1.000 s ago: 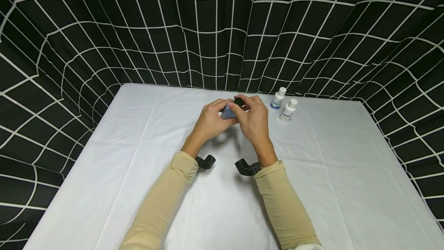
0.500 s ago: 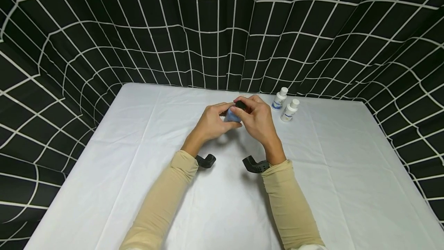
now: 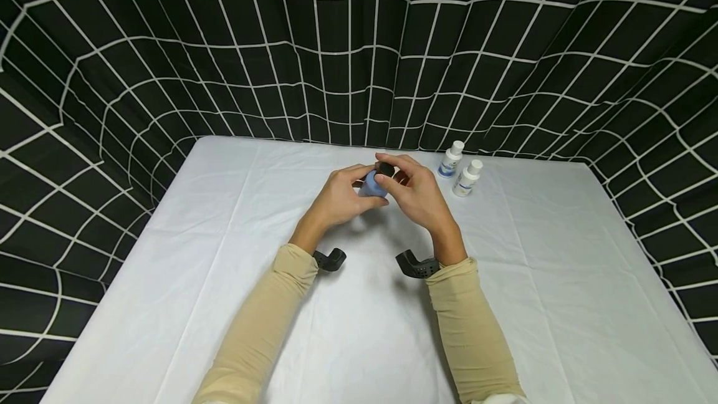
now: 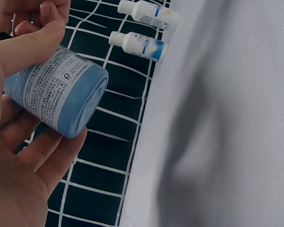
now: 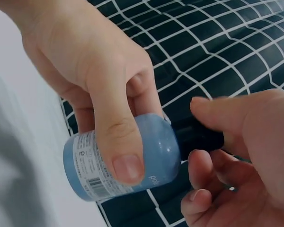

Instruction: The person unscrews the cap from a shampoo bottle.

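A blue bottle (image 3: 370, 186) with a black cap (image 3: 384, 169) is held tilted over the table between both hands. My left hand (image 3: 339, 197) grips its body, thumb on one side and fingers on the other. In the right wrist view, the left thumb lies across the bottle's printed white label (image 5: 87, 161). My right hand (image 3: 419, 193) pinches the black cap between thumb and fingers. The left wrist view shows the bottle's base (image 4: 87, 106) turned toward the camera, while the cap end is mostly hidden behind the hands.
Two small white bottles (image 3: 450, 159) (image 3: 467, 179) with white caps stand near the table's back edge, right of my hands. A white cloth (image 3: 359, 329) covers the table. Behind it hangs a black curtain (image 3: 331, 67) with a white grid. Black wrist mounts (image 3: 331, 260) project inward below both hands.
My right hand has shifted slightly right and its fingers have changed position around the cap, leaving more of the cap and bottle in sight. The left hand keeps its grip, nearly still.
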Action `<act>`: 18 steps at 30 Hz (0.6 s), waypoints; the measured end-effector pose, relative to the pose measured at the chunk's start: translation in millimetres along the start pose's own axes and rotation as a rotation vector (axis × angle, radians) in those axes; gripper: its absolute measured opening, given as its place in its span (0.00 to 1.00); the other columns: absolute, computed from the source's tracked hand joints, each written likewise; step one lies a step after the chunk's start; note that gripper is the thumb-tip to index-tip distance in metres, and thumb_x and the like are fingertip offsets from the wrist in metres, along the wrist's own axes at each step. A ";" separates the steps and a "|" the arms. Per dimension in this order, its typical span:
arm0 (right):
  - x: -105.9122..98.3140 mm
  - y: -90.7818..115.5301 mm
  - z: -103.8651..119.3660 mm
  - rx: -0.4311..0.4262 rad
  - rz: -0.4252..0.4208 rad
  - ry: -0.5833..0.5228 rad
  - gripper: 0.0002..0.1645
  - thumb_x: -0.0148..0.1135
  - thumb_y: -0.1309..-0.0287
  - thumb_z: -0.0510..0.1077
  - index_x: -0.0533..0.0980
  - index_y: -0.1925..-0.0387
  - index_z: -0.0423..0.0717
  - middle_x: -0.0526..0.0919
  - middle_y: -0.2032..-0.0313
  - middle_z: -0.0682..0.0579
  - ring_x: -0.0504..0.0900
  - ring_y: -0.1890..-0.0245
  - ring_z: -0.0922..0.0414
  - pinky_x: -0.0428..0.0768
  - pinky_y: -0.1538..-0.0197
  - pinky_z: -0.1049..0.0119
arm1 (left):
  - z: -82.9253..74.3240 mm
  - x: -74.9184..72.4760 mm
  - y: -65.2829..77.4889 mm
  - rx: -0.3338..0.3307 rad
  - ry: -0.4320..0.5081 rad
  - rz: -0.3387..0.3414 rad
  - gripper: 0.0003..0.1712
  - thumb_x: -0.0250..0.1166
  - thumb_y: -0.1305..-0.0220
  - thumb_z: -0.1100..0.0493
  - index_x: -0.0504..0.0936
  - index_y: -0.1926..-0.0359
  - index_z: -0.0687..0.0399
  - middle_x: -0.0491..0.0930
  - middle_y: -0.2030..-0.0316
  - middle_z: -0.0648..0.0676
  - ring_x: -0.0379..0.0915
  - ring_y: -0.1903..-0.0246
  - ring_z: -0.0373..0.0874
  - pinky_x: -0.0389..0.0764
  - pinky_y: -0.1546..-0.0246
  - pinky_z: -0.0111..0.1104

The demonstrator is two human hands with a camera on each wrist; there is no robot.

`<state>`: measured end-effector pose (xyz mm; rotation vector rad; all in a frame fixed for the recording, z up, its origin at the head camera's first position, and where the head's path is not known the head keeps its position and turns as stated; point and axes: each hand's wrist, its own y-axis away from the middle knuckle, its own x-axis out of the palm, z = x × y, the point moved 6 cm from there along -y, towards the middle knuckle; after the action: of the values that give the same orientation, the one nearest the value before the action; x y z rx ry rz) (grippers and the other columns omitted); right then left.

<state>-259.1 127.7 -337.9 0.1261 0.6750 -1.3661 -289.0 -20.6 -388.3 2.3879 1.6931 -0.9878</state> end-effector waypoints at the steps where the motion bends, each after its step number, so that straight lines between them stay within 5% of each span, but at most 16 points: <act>1: -0.4 0.0 -0.9 0.017 -0.011 0.004 0.27 0.68 0.34 0.46 0.77 0.35 0.48 0.84 0.47 0.48 0.76 0.65 0.53 0.74 0.62 0.71 | 0.2 -0.1 0.1 0.001 -0.002 -0.005 0.35 0.80 0.47 0.48 0.82 0.38 0.45 0.85 0.43 0.45 0.81 0.47 0.37 0.83 0.44 0.33; 10: -6.8 0.7 -4.2 0.077 -0.209 0.028 0.25 0.76 0.43 0.53 0.78 0.50 0.44 0.81 0.55 0.48 0.75 0.65 0.55 0.72 0.62 0.69 | -8.9 -1.3 0.4 0.007 -0.013 -0.042 0.31 0.80 0.48 0.47 0.84 0.42 0.40 0.86 0.47 0.42 0.80 0.52 0.35 0.82 0.47 0.33; 18: -6.6 0.8 -1.2 0.037 -0.195 0.059 0.21 0.75 0.42 0.50 0.81 0.51 0.44 0.82 0.55 0.46 0.78 0.62 0.55 0.75 0.61 0.68 | -7.9 -0.6 0.5 -0.006 -0.060 -0.038 0.31 0.79 0.47 0.46 0.83 0.41 0.42 0.85 0.48 0.42 0.79 0.53 0.37 0.82 0.46 0.36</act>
<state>-259.2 134.1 -335.7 0.1333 0.7257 -1.5676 -285.0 -18.3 -381.9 2.3061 1.7248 -1.0473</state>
